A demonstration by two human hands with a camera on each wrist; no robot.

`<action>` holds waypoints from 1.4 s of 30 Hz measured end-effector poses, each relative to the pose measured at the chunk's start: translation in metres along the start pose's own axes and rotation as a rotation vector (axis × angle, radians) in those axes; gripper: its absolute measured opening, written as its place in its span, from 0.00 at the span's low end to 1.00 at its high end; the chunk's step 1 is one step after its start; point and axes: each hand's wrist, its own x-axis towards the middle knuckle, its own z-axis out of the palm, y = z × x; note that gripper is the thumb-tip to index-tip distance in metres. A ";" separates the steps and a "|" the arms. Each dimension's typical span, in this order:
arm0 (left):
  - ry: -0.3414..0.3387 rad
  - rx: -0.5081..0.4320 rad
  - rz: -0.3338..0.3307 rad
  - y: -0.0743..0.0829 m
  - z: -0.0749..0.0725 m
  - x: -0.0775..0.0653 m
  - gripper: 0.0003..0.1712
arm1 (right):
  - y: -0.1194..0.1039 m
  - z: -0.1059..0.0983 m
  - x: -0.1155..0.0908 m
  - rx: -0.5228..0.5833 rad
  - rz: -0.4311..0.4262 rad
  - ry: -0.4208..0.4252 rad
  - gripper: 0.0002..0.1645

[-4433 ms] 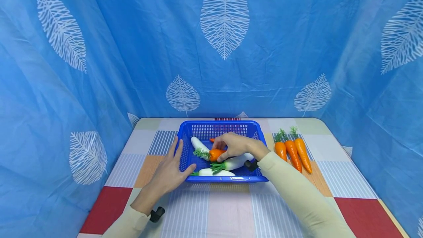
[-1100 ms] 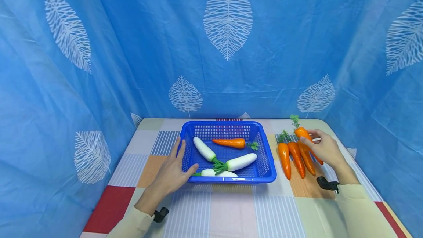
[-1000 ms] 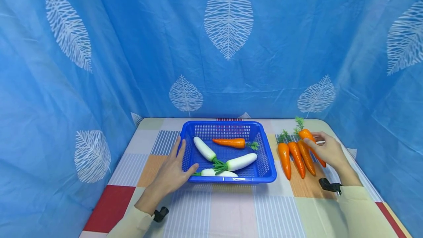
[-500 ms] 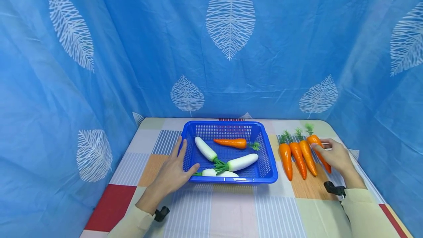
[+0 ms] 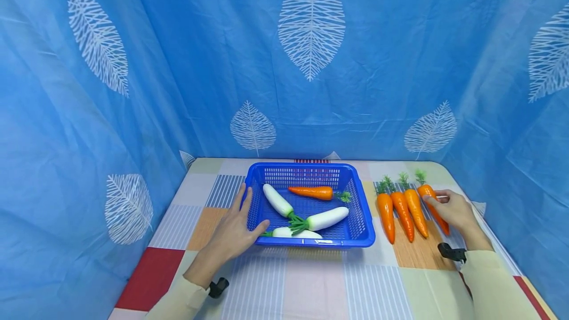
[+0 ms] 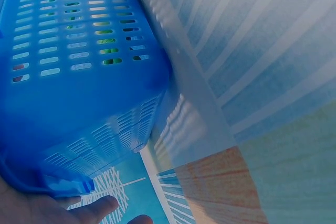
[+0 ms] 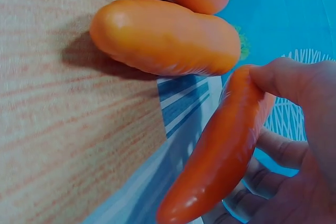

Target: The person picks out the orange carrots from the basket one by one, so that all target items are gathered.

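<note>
My right hand (image 5: 454,210) pinches an orange carrot (image 5: 433,207) near its leafy end, thumb on one side and fingers on the other. In the right wrist view this carrot (image 7: 218,148) slants beside another carrot (image 7: 165,38). Three more carrots lie in a row to its left, among them a carrot (image 5: 386,217) closest to the basket. My left hand (image 5: 233,228) rests with spread, straight fingers against the left rim of the blue basket (image 5: 370,238). Inside the basket are one carrot (image 5: 313,192) and white radishes, such as the radish (image 5: 328,218) at the right.
A patchwork tablecloth (image 5: 311,285) covers the table. Blue curtains (image 5: 204,63) with white leaf prints hang behind it and on both sides. In the left wrist view the basket's slotted wall (image 6: 79,93) stands close to the left hand.
The right hand has left the basket and carried a carrot to the row at the right, then moved it rightward and down beside the others. The left hand stays at the basket's rim.
</note>
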 end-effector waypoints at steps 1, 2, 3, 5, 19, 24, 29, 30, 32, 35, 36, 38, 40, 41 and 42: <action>-0.002 0.000 -0.002 0.000 0.000 0.000 0.62 | 0.000 0.000 0.000 -0.002 0.004 -0.005 0.54; -0.002 -0.002 -0.003 0.000 0.001 0.000 0.63 | 0.000 0.000 0.000 -0.007 0.004 -0.007 0.53; -0.003 -0.005 -0.003 0.000 0.001 0.000 0.63 | 0.000 0.000 0.001 -0.011 0.004 -0.009 0.53; -0.006 -0.007 -0.006 0.000 0.002 0.001 0.63 | -0.001 0.000 0.000 -0.016 0.001 -0.013 0.52; -0.012 -0.011 -0.015 0.000 0.000 0.000 0.62 | 0.005 0.001 0.003 -0.020 -0.006 -0.044 0.51; -0.006 -0.011 -0.009 0.000 -0.001 0.000 0.62 | 0.008 -0.002 0.002 -0.011 -0.015 -0.056 0.51; -0.010 -0.008 -0.008 0.000 0.000 0.001 0.62 | 0.007 -0.004 0.000 -0.002 -0.017 -0.031 0.50; -0.011 -0.008 -0.009 0.000 0.000 0.001 0.62 | 0.007 -0.004 0.000 0.007 -0.014 -0.023 0.49; -0.010 -0.010 -0.009 -0.001 0.000 0.001 0.62 | 0.005 -0.003 -0.001 0.013 -0.010 -0.004 0.47; -0.006 -0.011 -0.004 -0.001 0.000 0.001 0.62 | 0.004 -0.003 -0.002 0.026 -0.016 0.030 0.45; -0.004 -0.012 -0.002 -0.001 0.001 0.001 0.62 | 0.003 -0.002 -0.002 0.028 -0.022 0.042 0.44; -0.002 -0.013 0.000 -0.001 0.001 0.000 0.62 | 0.002 -0.002 -0.003 0.018 -0.045 0.072 0.43; -0.002 -0.012 0.002 -0.001 0.000 0.001 0.62 | -0.002 -0.002 -0.004 0.013 -0.070 0.100 0.42; -0.003 -0.011 0.002 -0.001 0.000 0.001 0.62 | -0.004 -0.002 -0.004 0.009 -0.083 0.112 0.41; -0.006 -0.012 0.002 -0.001 0.000 0.001 0.62 | -0.006 -0.002 -0.004 0.003 -0.097 0.123 0.41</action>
